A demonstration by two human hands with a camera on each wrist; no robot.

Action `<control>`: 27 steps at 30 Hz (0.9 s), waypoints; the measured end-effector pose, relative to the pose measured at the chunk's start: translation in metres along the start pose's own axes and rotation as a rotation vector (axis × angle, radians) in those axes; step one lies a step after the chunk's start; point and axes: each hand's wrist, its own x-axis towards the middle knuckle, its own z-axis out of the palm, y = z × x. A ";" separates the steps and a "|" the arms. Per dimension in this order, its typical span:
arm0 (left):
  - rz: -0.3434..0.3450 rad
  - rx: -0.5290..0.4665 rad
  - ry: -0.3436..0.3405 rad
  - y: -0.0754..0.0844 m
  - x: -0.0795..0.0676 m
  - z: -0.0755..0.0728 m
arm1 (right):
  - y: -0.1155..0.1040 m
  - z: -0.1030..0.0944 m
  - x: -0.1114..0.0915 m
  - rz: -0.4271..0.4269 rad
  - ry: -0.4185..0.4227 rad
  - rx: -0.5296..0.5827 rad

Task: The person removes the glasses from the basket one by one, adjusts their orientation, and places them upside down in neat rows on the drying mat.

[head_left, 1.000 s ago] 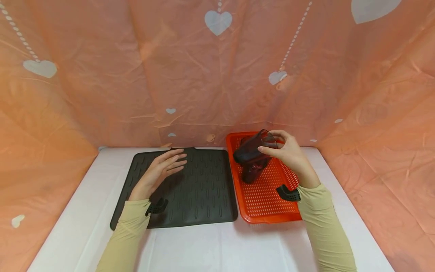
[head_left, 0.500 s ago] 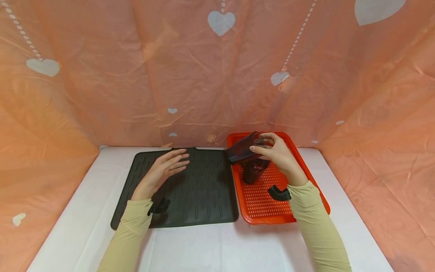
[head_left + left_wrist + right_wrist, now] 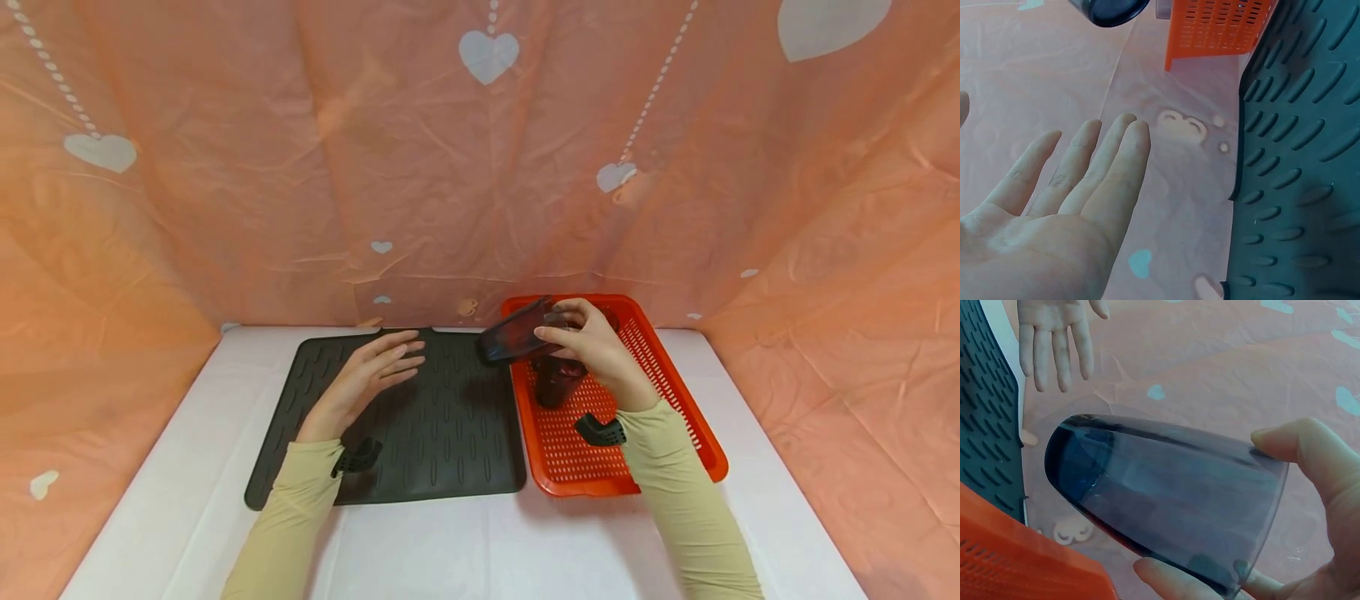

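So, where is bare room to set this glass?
Bare: the black mat between the left hand and orange basket; the white table in front of them, between the sleeves. Crowded: the basket's far part, with dark glassware near the right hand.

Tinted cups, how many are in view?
2 plainly: a tilted cup in the right hand, and a second cup in the orange-red basket. A dark shape beyond that hand may be another, mostly hidden.
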 end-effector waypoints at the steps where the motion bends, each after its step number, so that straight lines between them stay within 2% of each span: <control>1: 0.003 -0.001 -0.002 0.000 0.000 0.000 | 0.001 0.001 0.000 0.001 -0.007 0.001; 8: 0.019 0.002 -0.012 0.000 0.002 0.004 | 0.002 0.010 0.001 0.011 -0.031 0.012; 14: 0.020 -0.018 -0.025 -0.001 0.003 0.008 | 0.000 0.018 0.002 0.019 -0.030 0.065; 24: 0.017 0.010 -0.017 -0.005 0.010 0.017 | 0.001 0.032 0.006 0.038 -0.034 0.106; 27: 0.012 0.045 -0.014 -0.008 0.011 0.020 | 0.003 0.037 0.007 0.042 -0.045 0.122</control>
